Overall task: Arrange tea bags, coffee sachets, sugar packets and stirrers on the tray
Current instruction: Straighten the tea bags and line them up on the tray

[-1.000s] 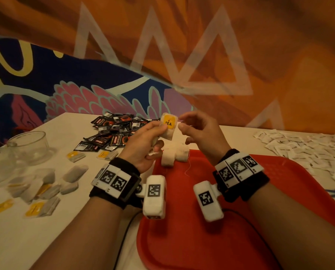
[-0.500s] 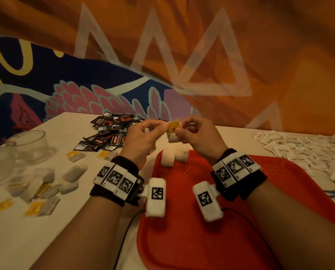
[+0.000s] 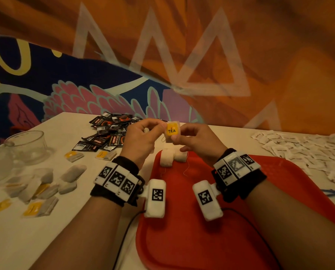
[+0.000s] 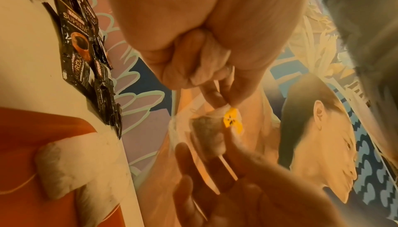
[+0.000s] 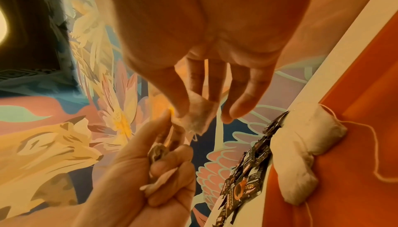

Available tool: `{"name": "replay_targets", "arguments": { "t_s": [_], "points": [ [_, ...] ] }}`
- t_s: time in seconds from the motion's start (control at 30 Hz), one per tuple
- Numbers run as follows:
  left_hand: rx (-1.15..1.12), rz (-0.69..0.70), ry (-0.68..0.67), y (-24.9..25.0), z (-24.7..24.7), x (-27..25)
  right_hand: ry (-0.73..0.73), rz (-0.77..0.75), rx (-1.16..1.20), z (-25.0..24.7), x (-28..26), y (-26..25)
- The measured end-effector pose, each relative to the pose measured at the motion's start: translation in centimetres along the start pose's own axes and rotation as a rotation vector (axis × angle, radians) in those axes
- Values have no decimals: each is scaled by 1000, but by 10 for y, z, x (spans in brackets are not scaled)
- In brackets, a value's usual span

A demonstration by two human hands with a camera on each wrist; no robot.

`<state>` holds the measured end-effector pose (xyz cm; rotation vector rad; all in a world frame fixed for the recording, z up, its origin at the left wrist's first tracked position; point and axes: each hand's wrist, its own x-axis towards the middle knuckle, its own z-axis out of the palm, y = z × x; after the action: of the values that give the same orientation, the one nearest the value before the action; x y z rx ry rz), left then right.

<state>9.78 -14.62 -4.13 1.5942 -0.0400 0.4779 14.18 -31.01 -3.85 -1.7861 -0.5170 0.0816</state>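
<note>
one tea bag (image 3: 172,132) with a yellow tag is pinched between left hand (image 3: 143,138) and right hand (image 3: 196,140), held above the red tray's (image 3: 279,182) far edge, where two tea bags (image 3: 172,157) lie.

A white table (image 3: 65,221) carries everything. A red tray (image 3: 192,240) sits at its near edge, right of middle. Black coffee sachets (image 3: 108,133) are heaped at the far edge. White sugar packets (image 3: 299,149) spread toward the right edge. Loose tea bags (image 3: 45,184) lie scattered on the left part, with two clear glass bowls (image 3: 26,147) near the left edge.
</note>
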Motion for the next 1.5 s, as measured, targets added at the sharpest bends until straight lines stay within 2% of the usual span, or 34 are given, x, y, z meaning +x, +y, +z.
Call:
{"name": "replay_targets", "arguments": {
  "t_s": [0.2,0.37,0.57,0.93,1.13,1.37,1.5],
  "points": [
    [23,-75,41,-4,2,2,-3,66,-122,-3,2,4],
    [12,-201,99,-5,0,6,-52,337,-275,-15,11,18],
    [10,-237,90,-6,0,5,-145,578,-404,-14,17,34],
    [35,-248,85,-6,-3,5,-133,555,-644,-7,25,33],
    [18,-255,88,-6,-4,5,-95,642,-617,-19,26,28],
    [-6,-288,77,-8,-6,9,-89,547,-581,-19,24,32],
    [-188,-367,58,-6,-5,9,-77,488,-828,-25,24,26]
  ]
}}
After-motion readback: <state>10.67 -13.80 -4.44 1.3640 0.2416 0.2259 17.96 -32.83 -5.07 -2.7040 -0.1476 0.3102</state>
